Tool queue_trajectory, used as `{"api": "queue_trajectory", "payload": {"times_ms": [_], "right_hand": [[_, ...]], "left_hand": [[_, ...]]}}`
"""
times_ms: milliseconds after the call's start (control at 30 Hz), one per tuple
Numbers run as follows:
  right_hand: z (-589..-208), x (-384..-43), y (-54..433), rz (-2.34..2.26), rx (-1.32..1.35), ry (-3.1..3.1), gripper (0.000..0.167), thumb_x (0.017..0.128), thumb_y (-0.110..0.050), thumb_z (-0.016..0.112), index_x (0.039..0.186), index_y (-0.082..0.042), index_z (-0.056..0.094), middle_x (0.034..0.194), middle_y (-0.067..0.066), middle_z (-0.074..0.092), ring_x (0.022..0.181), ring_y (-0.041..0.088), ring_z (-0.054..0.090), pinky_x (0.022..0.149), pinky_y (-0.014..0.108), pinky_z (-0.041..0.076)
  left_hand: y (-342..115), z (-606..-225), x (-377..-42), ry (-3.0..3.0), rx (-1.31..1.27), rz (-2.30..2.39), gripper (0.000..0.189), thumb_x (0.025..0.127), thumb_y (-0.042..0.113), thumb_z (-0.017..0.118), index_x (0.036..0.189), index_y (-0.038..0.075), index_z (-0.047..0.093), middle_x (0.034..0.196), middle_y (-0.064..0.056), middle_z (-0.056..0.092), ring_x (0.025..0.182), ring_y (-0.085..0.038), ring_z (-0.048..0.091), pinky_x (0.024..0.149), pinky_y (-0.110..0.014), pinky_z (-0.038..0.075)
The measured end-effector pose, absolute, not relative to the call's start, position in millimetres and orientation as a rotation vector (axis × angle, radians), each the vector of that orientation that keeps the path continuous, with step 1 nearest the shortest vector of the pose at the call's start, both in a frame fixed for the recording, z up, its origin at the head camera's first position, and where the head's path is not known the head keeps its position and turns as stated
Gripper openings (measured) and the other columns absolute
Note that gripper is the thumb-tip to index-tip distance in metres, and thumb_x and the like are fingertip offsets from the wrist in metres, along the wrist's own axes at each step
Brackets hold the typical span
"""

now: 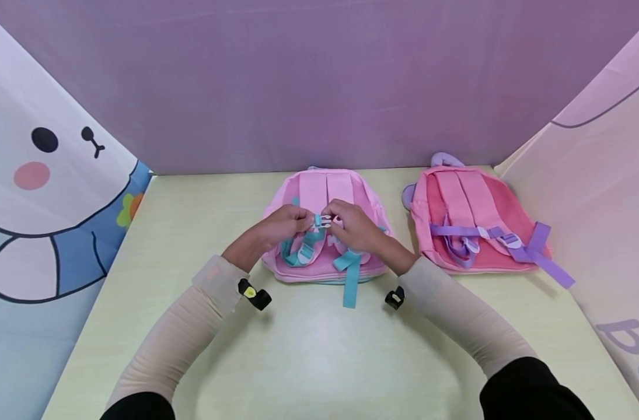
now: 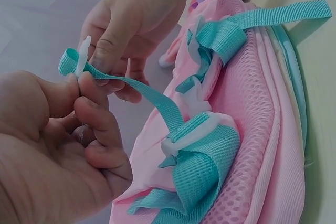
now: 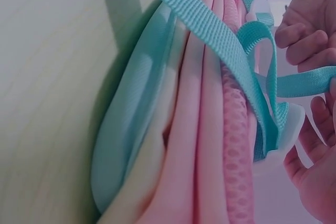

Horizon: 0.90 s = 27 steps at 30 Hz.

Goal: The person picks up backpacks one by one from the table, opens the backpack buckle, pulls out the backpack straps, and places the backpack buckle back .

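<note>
A pink backpack (image 1: 327, 271) lies with its padded back panel up and its teal straps loose on top. Above it, my left hand (image 1: 287, 224) pinches a white plastic buckle (image 2: 82, 59) between thumb and forefinger. A teal strap (image 2: 149, 95) is threaded through that buckle and forms a small loop beyond it. Close beside, my right hand (image 1: 353, 224) pinches the strap next to the buckle; the right wrist view shows the strap (image 3: 304, 83) running taut to the fingers. A second white buckle (image 2: 194, 135) lies on the bag, with webbing folded around it.
To the right lies another backpack (image 1: 479, 216), coral pink with purple straps (image 1: 534, 251) trailing off its corner. Both bags are on a pale wooden table (image 1: 319, 356). A purple backdrop (image 1: 319, 87) stands behind, with printed cloth at both sides. One teal strap end (image 1: 352, 286) hangs toward the front.
</note>
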State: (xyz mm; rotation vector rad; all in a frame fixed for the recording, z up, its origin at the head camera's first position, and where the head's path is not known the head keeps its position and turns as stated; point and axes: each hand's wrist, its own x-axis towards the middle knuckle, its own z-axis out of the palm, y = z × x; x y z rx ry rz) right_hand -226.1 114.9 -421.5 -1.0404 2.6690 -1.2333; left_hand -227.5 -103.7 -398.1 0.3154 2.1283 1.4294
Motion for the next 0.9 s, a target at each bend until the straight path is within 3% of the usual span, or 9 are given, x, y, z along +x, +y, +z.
{"api": "queue_trajectory", "payload": {"times_ms": [367, 633, 900], "right_hand": [[-422.8, -226.9, 115.2, -1.257, -1.041, 2.671, 0.015, 0.097, -0.003, 0.056, 0.109, -0.003, 0.064, 0.104, 0.009, 0.065, 0.097, 0.023, 0.064, 0.091, 0.038, 0.058], [-422.7, -227.3, 115.1, -1.279, -1.046, 2.644, 0.013, 0.098, -0.002, 0.053, 0.108, -0.003, 0.062, 0.103, 0.010, 0.063, 0.093, 0.022, 0.062, 0.084, 0.034, 0.058], [-424.2, -227.4, 116.0, -1.234, -1.046, 2.640, 0.012, 0.098, -0.002, 0.054, 0.110, -0.003, 0.059, 0.106, 0.010, 0.063, 0.096, 0.023, 0.062, 0.088, 0.036, 0.058]], "left_hand": [[-103.9, -397.8, -227.0, 2.108, 0.348, 1.457, 0.025, 0.109, 0.017, 0.045, 0.104, -0.001, 0.064, 0.084, -0.004, 0.053, 0.076, -0.017, 0.045, 0.069, -0.025, 0.039], [-103.3, -395.9, -225.9, 2.107, 0.350, 1.463, 0.025, 0.109, 0.016, 0.045, 0.104, 0.000, 0.063, 0.084, -0.004, 0.052, 0.076, -0.018, 0.045, 0.067, -0.024, 0.039], [-103.0, -397.3, -226.3, 2.099, 0.342, 1.460, 0.024, 0.109, 0.016, 0.045, 0.103, 0.000, 0.062, 0.081, -0.002, 0.051, 0.076, -0.022, 0.045, 0.067, -0.024, 0.039]]}}
